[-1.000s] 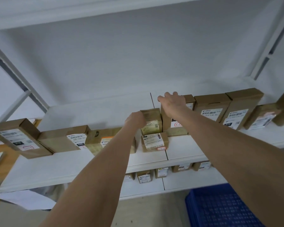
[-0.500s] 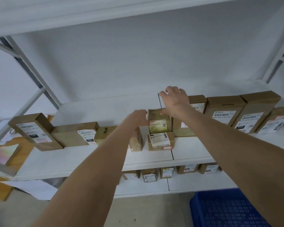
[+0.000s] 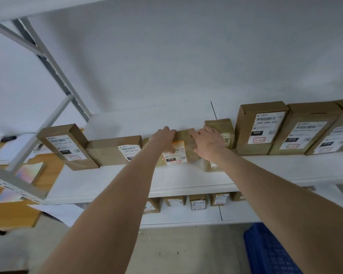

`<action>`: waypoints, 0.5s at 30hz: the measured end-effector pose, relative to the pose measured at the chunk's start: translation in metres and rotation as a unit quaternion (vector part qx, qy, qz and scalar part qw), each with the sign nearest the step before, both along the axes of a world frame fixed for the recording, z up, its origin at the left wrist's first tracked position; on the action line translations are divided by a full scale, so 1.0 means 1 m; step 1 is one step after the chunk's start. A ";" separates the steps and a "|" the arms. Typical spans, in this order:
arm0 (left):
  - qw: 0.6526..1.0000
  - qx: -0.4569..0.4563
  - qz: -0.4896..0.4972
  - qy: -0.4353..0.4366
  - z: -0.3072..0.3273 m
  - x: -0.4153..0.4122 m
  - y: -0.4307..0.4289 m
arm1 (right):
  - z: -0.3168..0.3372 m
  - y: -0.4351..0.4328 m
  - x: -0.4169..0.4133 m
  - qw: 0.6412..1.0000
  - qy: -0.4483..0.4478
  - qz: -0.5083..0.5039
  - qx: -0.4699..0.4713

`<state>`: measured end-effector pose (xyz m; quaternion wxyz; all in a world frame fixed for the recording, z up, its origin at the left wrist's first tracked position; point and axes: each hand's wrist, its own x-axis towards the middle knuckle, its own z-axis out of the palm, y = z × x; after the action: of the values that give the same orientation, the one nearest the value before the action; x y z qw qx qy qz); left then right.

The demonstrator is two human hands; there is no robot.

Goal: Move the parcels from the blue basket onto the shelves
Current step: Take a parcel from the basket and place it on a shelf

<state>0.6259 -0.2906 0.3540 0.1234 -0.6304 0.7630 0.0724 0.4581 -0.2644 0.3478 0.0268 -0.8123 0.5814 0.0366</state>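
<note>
Both arms are up at the upper shelf [image 3: 107, 178], and the action is on the parcel [image 3: 181, 155] in the middle of the row, the one with the white label marked 010. It stands on the shelf well back from the front edge, in the gap between the flat parcel [image 3: 111, 151] to its left and the small taped parcel [image 3: 220, 127] to its right.

The left hand [image 3: 164, 139] grips its upper left corner, fingers curled over the top and thumb down the front face. The right hand [image 3: 210, 145] lies against its right side with the fingers fairly straight, so it looks more like pressing than clasping. The frame is blurred there, though, so I can't be sure of the thumb.

This looks like the placing step, with the parcel on the shelf and both hands squaring it into line. The tall parcel [image 3: 259, 129] marked 060 stands upright further right, beyond the taped one. Another small parcel [image 3: 210, 167] sits nearer the front edge, under the right wrist.

What's next? Probably a let-go, then a lift clear without knocking either small neighbour. After that it's down to the blue basket [image 3: 269, 252] at the lower right for another one. Only a corner of the basket shows, so what's left inside it is anyone's guess.
</note>
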 end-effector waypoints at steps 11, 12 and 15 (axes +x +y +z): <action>0.999 0.015 -0.023 -0.019 -0.006 0.010 -0.004 | -0.005 0.006 0.005 0.999 -0.015 -0.041 0.011; 0.999 0.024 -0.021 -0.022 -0.006 0.010 -0.004 | -0.001 0.008 0.003 0.998 -0.030 -0.046 0.010; 0.999 0.032 -0.027 -0.022 0.000 0.002 0.000 | 0.012 0.013 -0.009 0.992 -0.098 -0.075 0.014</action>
<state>0.6284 -0.2906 0.3539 0.1620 -0.6067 0.7741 0.0799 0.4490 -0.2509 0.3601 0.0971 -0.7657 0.6347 -0.0372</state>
